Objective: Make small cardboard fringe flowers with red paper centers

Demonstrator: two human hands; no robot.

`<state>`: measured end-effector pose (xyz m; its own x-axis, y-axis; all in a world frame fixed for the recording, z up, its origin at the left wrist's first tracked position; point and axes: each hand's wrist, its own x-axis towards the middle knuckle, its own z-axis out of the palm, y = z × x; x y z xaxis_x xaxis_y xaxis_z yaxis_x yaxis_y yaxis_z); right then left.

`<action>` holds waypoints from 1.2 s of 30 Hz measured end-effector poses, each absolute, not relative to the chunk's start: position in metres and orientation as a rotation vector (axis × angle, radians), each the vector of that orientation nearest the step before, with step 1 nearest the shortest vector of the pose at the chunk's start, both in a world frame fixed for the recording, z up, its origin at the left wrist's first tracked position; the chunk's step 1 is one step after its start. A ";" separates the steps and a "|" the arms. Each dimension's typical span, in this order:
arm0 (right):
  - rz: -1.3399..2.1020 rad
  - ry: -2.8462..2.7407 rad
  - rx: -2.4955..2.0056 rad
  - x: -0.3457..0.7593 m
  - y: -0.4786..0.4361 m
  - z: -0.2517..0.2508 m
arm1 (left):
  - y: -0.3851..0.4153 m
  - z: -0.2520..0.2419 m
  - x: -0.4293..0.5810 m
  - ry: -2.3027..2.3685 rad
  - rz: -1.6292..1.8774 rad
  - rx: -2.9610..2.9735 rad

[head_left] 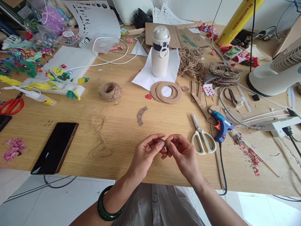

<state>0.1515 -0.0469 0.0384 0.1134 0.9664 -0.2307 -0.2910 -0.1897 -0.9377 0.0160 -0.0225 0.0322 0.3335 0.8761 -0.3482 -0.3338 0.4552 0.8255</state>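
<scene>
Near the front edge of the table, my left hand (150, 149) and my right hand (180, 150) meet fingertip to fingertip. Both pinch a small brown piece (165, 144), mostly covered by the fingers, so its kind is unclear. A curved strip of ridged cardboard (142, 115) lies just beyond them. White-handled scissors (201, 137) rest beside my right hand with their blades closed. Further right is a blue hot glue gun (221, 125). Loose twine (101, 136) trails on the wood to the left, below a ball of twine (110, 91).
Cardboard rings (166, 92) lie on paper before a white bottle (161, 51). At left are a phone (55, 147), red scissors (11, 106) and a glue bottle (41, 97). A white fan base (270, 78) and a power strip (275, 125) stand at right, with cables across the table.
</scene>
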 end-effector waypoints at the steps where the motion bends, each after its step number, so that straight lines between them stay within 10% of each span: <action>1: 1.366 -0.777 -1.211 0.151 -0.047 0.038 | -0.023 0.033 0.015 0.915 0.885 0.749; 36: 1.452 -0.755 -1.149 0.157 -0.049 0.027 | -0.016 0.039 0.008 0.959 0.824 0.760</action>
